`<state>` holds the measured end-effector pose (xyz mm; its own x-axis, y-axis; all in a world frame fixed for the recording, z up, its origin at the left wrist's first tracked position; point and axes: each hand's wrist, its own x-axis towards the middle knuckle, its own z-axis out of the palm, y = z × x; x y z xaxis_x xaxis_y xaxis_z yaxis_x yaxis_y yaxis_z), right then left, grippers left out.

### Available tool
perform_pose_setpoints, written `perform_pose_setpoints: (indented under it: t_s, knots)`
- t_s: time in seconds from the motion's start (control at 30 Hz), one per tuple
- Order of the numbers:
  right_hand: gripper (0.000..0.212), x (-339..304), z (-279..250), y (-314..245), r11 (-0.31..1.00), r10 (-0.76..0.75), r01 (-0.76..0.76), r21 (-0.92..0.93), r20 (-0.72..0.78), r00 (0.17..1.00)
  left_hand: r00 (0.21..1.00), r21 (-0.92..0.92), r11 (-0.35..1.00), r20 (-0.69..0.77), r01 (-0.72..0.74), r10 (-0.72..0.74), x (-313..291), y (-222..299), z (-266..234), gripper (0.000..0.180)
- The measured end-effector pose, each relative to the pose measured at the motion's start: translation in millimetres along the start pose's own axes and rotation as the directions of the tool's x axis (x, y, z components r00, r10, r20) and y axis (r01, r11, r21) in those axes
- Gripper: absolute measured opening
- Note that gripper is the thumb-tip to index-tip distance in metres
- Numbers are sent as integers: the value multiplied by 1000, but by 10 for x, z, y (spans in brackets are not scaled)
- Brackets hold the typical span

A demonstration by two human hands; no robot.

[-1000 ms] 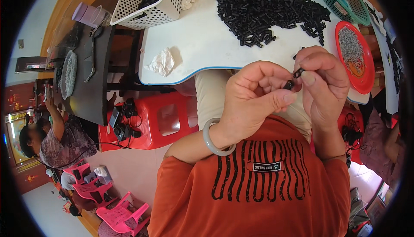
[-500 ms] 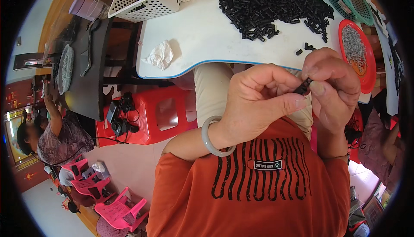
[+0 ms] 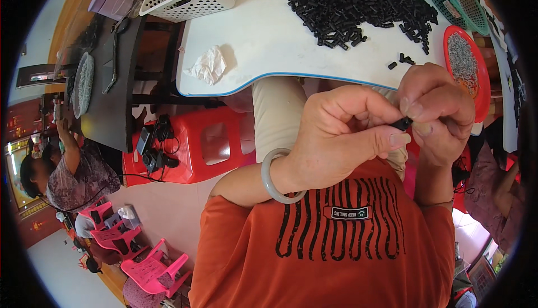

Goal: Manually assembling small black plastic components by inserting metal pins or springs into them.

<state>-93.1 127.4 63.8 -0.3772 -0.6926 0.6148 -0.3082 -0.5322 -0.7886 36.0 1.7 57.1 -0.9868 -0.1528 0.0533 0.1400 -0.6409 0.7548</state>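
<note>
Just beyond my lap, both hands meet over a small black plastic cylinder (image 3: pixel 401 124). My left hand (image 3: pixel 333 134), with a pale bangle (image 3: pixel 269 176) at its wrist, pinches the piece between thumb and forefinger. The fingertips of my right hand (image 3: pixel 443 106) are pressed together at the piece's right end; whatever they hold there is hidden. A large heap of similar black cylinders (image 3: pixel 353 8) lies on the white table (image 3: pixel 258 45), and a few loose ones (image 3: pixel 392 65) sit close to my right hand. Small silvery parts (image 3: pixel 461 56) fill a red plate (image 3: pixel 483 92) at the right.
A white perforated basket (image 3: pixel 207 3) holding black items stands at the table's far left. Crumpled tissue (image 3: pixel 210 66) lies near its edge; a green basket (image 3: pixel 448 0) is far right. Left are a red stool (image 3: pixel 190 162) with a cabled device (image 3: pixel 151 145) and another person (image 3: pixel 78 173).
The black cylinder has shifted slightly right and toward me between my fingertips, and less of it shows. My right fingertips have closed in at its end. The view has moved a little.
</note>
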Motion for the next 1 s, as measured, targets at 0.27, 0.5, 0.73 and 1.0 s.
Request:
perform_pose_setpoints:
  t_s: [0.27, 0.5, 0.73, 1.0]
  knots:
    - [14, 39, -63, 47, 995, -93, 98, -37, 109, 990, 999, 61, 998, 32, 31, -33, -14, 40, -5, 15]
    - [13, 59, -74, 62, 982, -119, 141, -124, 170, 978, 993, -47, 993, 61, 108, -105, 9, 20, -38, 16]
    - [19, -60, 28, 195, 987, -63, 64, 148, -14, 998, 1000, -41, 999, 30, 2, -1, 44, -61, -34, 16]
    - [57, -92, -54, 135, 910, 271, -238, 338, -52, 961, 977, 183, 961, 96, -207, 192, 100, -116, -138, 20]
